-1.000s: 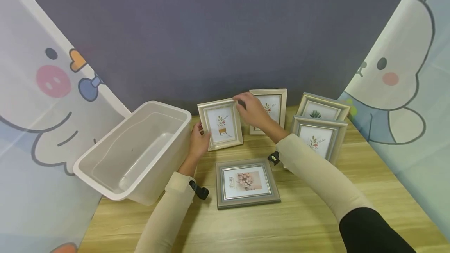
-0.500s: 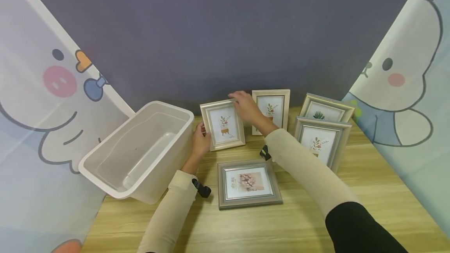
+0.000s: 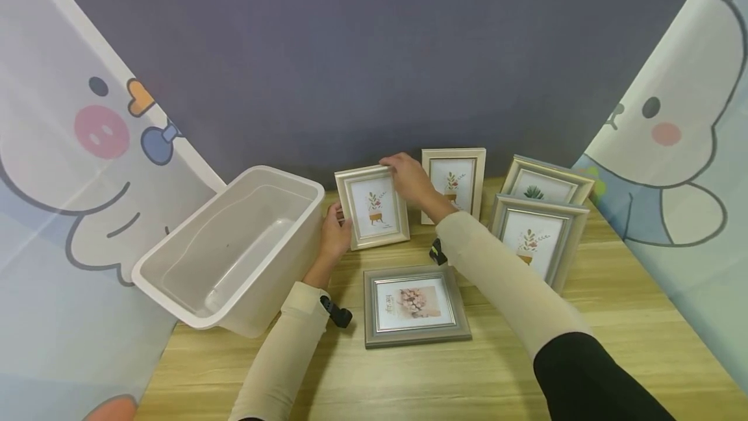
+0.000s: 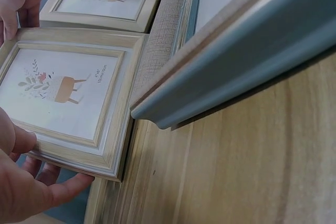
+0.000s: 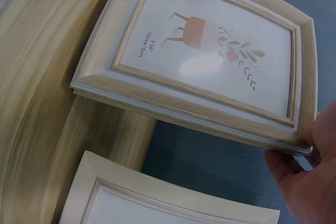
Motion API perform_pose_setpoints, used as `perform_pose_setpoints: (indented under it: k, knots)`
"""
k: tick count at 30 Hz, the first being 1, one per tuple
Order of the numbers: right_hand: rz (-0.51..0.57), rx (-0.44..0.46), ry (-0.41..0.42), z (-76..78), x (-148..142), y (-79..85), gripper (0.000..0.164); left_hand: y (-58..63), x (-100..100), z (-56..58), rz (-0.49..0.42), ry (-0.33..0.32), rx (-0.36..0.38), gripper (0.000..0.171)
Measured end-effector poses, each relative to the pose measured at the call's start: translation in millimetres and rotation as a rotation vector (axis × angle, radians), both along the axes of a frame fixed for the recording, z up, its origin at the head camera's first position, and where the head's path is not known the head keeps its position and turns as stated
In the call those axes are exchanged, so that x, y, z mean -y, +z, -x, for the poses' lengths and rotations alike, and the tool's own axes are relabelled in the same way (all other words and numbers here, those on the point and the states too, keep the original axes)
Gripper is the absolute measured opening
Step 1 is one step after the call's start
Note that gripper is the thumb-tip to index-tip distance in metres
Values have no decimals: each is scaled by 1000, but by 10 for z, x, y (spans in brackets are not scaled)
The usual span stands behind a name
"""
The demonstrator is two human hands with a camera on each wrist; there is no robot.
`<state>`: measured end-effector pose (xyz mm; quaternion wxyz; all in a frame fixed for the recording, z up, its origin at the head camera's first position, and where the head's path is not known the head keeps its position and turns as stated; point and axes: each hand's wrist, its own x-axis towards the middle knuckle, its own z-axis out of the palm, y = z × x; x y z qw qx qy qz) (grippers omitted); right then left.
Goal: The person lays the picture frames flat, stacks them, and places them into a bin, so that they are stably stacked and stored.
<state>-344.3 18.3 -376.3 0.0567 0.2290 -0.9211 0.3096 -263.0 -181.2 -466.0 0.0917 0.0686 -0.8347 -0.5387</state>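
A cream picture frame (image 3: 374, 206) with a potted-flower print stands upright near the back wall, just right of the bin. My left hand (image 3: 335, 236) grips its left edge, and in the left wrist view the thumb (image 4: 23, 139) lies on the front with fingers curled behind. At the top right corner my right hand (image 3: 411, 180) pinches the frame, which the right wrist view shows close up. A second cream frame (image 3: 479, 187) stands upright to the right, partly behind the right hand. Nearer me, a grey-brown frame (image 3: 417, 339) with a pink bouquet print lies flat.
An off-white plastic bin (image 3: 280, 258) stands at the left, close beside the left hand. On the right, a silver-grey frame (image 3: 569, 245) leans in front of a gold-edged frame (image 3: 549, 167) with a plant print. A dark wall (image 3: 374, 63) closes off the wooden table's back.
The right hand has shifted slightly left onto the held frame's top corner. The left hand keeps its grip on the side. The head view has drifted a little, moving the scene right.
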Motion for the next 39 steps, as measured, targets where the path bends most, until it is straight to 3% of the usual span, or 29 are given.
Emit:
perform_pose_setpoints:
  k: [18, 39]
  knots:
    - [76, -17, -1, -23, 3, -16, 47, -5, -1, 10, 28, -3, -8, 48]
    - [66, -28, -5, -148, -140, 182, 46, 192, -75, -119, -12, -54, -56, 47]
